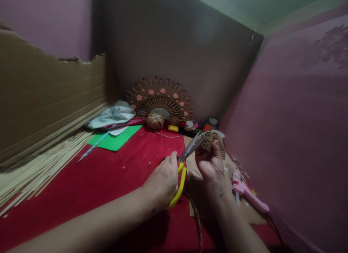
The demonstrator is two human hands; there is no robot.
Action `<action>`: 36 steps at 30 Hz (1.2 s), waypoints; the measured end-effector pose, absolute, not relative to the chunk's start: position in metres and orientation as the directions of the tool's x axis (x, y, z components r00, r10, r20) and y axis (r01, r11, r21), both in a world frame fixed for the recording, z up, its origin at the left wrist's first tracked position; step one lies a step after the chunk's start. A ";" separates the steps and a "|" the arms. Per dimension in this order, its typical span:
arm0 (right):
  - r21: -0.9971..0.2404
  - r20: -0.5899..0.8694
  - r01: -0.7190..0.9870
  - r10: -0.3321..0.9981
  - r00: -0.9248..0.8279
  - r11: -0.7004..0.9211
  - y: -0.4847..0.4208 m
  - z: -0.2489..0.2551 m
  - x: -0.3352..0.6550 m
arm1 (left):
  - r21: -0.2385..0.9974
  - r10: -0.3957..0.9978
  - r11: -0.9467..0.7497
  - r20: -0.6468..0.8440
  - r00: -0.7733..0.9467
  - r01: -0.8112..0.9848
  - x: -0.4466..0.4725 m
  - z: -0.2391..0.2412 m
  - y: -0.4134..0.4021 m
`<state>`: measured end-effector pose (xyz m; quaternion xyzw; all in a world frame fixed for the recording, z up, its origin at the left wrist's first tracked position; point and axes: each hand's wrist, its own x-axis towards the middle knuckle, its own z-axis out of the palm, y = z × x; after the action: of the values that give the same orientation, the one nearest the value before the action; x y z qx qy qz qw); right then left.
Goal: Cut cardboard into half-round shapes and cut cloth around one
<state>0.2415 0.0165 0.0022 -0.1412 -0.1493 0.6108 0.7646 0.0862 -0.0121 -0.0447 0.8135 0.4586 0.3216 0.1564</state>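
Note:
My left hand (pixel 164 180) is closed around the yellow handles of a pair of scissors (pixel 181 169). The blades point up and to the right, parted a little, with their tips at the left edge of a cardboard piece (pixel 208 140). That piece is brown, has a curved top edge and carries dark handwritten marks. My right hand (pixel 212 162) grips it from below, thumb on the near face and the other fingers mostly hidden. Below both hands lie a red cloth (pixel 130 180) and a flat brown cardboard sheet (pixel 194 169).
A pink glue gun (pixel 250 195) lies at the right. Thin sticks (pixel 51 166), a green sheet (pixel 116 138) and a pencil (pixel 94 146) lie at the left. Behind are a twine ball (pixel 155 121), a flowered stick fan (pixel 160 95) and a jar (pixel 212 123). A cardboard panel (pixel 51 89) stands left.

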 end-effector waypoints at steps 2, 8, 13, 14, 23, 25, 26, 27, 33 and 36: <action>-0.388 0.046 -0.897 0.976 0.212 0.213 0.017 0.002 0.241 | 0.527 0.843 -0.535 0.382 0.378 0.661 0.086 -0.046 -0.011; -0.349 0.021 -0.916 0.978 0.206 0.200 0.018 0.001 0.241 | 0.510 0.851 -0.523 0.358 0.384 0.683 0.086 -0.046 -0.011; -0.366 0.040 -0.906 0.977 0.211 0.211 0.019 -0.002 0.243 | 0.527 0.857 -0.515 0.348 0.381 0.676 0.085 -0.043 -0.013; -0.370 0.043 -0.905 0.977 0.208 0.209 0.019 -0.003 0.243 | 0.528 0.857 -0.515 0.342 0.386 0.675 0.085 -0.043 -0.013; -0.363 0.066 -0.909 0.978 0.196 0.206 0.021 -0.007 0.246 | 0.502 0.840 -0.541 0.365 0.402 0.674 0.084 -0.043 -0.013; -0.380 0.059 -0.899 0.976 0.211 0.217 0.021 -0.007 0.245 | 0.521 0.843 -0.536 0.366 0.394 0.664 0.085 -0.040 -0.015; -0.387 0.056 -0.895 0.975 0.216 0.221 0.021 -0.007 0.245 | 0.529 0.845 -0.533 0.367 0.389 0.660 0.085 -0.038 -0.015; -0.391 0.054 -0.893 0.975 0.217 0.221 0.020 -0.006 0.244 | 0.537 0.850 -0.526 0.366 0.379 0.660 0.085 -0.037 -0.016; -0.370 0.046 -0.903 0.975 0.215 0.217 0.019 -0.004 0.242 | 0.550 0.869 -0.491 0.364 0.336 0.675 0.082 -0.032 -0.017; -0.375 0.045 -0.903 0.977 0.206 0.208 0.021 -0.007 0.244 | 0.557 0.867 -0.497 0.345 0.359 0.665 0.083 -0.033 -0.017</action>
<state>0.2439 0.0207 -0.0066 -0.1345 -0.1377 0.6147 0.7649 0.0828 -0.0166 -0.0330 0.8080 0.4740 0.3095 0.1632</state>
